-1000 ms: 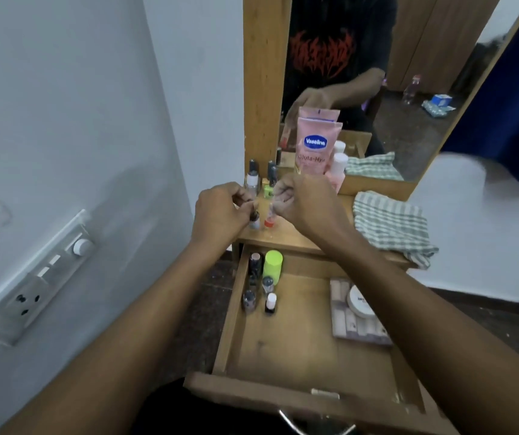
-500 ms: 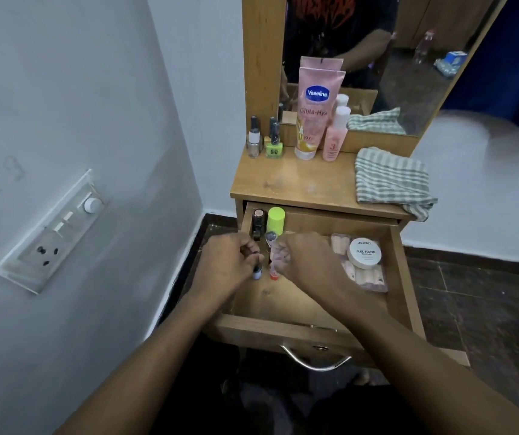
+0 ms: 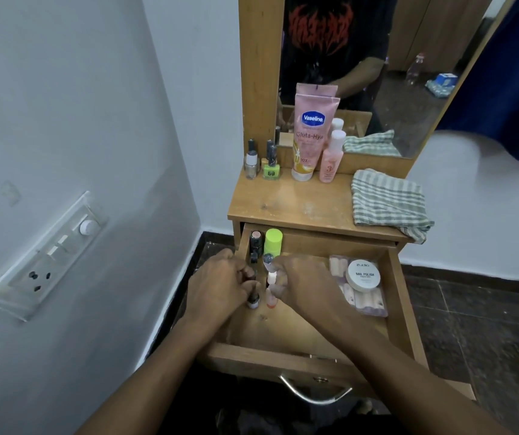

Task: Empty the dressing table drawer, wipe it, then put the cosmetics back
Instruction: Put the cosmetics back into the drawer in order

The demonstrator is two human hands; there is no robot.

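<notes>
Both hands are down in the drawer (image 3: 283,328) now, the left hand (image 3: 223,281) pinching a dark bottle (image 3: 253,301), the right hand (image 3: 302,281) a red bottle (image 3: 270,301); restocking looks half done, with tube (image 3: 310,136) and polishes (image 3: 271,161) on the bench (image 3: 299,205) beyond.

Pink Vaseline tube (image 3: 310,133), blue oval badge, at 12 o'clock on the light-brown tabletop (image 3: 299,205). At its 3 o'clock, a pink bottle (image 3: 331,158) with a white cap. At its 9 o'clock, a lime-green polish bottle (image 3: 271,171), black cap, then a clear silvery bottle (image 3: 251,164), black cap too. Cloth (image 3: 388,202) at 3 o'clock: grey-green and white check. Down in the light-brown drawer (image 3: 299,334): lime-green cap (image 3: 273,241) at 11 o'clock, white tub (image 3: 363,274) with black lettering at 2 o'clock, and at 9 o'clock an orange-based bottle (image 3: 270,301) beside a dark-capped bottle (image 3: 253,301). Floor (image 3: 487,324) dark, speckled.
</notes>
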